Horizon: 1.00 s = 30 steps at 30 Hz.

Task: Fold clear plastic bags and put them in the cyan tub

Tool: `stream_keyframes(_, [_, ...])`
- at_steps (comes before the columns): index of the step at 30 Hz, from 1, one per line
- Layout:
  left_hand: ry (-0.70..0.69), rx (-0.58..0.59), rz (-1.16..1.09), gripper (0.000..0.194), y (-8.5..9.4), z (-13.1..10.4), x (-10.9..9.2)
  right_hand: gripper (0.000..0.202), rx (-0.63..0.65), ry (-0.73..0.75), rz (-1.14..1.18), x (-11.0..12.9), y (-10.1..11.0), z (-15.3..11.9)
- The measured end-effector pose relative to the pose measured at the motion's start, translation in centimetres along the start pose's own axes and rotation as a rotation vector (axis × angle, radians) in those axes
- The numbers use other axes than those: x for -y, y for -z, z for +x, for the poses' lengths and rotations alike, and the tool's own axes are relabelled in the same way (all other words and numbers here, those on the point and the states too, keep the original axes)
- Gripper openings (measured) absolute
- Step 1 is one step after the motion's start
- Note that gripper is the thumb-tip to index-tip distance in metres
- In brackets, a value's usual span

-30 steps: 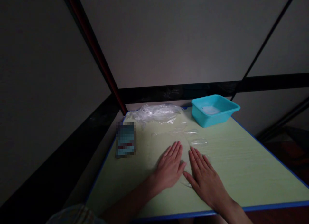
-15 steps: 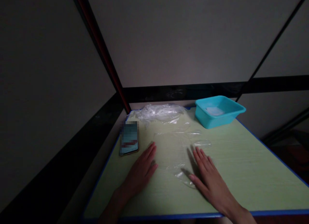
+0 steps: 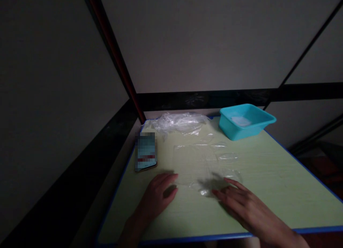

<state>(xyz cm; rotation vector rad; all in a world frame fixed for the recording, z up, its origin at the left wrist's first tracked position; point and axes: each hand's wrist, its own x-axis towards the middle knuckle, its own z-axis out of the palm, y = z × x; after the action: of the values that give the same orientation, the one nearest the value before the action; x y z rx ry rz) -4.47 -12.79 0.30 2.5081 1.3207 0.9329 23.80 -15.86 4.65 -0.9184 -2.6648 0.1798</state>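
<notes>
A clear disposable plastic glove [image 3: 191, 162] lies flat on the table, its finger parts pointing right. My left hand [image 3: 158, 192] is at the glove's near left edge, fingers slightly bent and thumb apart; whether it touches the film I cannot tell. Above the glove's near right side my right hand [image 3: 238, 200] hovers, fingers spread and curved, casting a shadow on the film. Neither hand grips anything that I can see.
Crumpled clear plastic [image 3: 179, 122] is heaped along the table's back edge. A phone [image 3: 146, 151] lies at the left. The turquoise basin [image 3: 241, 131] at the back right contains something white [image 3: 241, 121]. The pale green table [image 3: 281, 183] has a blue edge, with walls behind and left.
My left hand has drawn back slightly and its fingers have bent. The right hand has lifted from lying flat by the glove, moved toward me, and curled its fingers.
</notes>
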Motion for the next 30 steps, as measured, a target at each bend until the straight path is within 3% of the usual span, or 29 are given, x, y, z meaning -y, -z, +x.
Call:
stream_keyframes(7, [0.156, 0.034, -0.188, 0.031, -0.3, 0.5, 0.2, 0.041, -0.107, -0.223, 0.255, -2.8, 2.1, 3.9])
stream_keyframes(11, [0.253, 0.010, -0.266, 0.031, -0.3, 0.9, 0.0, 0.044, -0.165, -0.283, 0.315, -5.4, 0.3, 5.8])
stream_keyframes(15, [0.299, 0.009, -0.302, 0.034, -0.4, 1.1, -0.1, 0.045, -0.196, -0.340, 0.273, -6.4, -1.8, 5.6])
stream_keyframes(20, [0.293, 0.013, -0.228, 0.033, -0.1, 0.9, 0.0, 0.042, -0.259, -0.387, 0.111, -4.7, -2.0, 4.1])
stream_keyframes(24, [0.153, 0.003, -0.061, 0.033, 0.0, 0.7, -1.4, 0.040, -0.059, -0.247, 0.001, -1.9, -2.3, 3.4])
stream_keyframes(30, [0.002, 0.317, 0.130, 0.061, -1.4, 1.2, -5.8, 0.058, 0.071, -0.189, -0.110, -0.3, -4.2, 3.0])
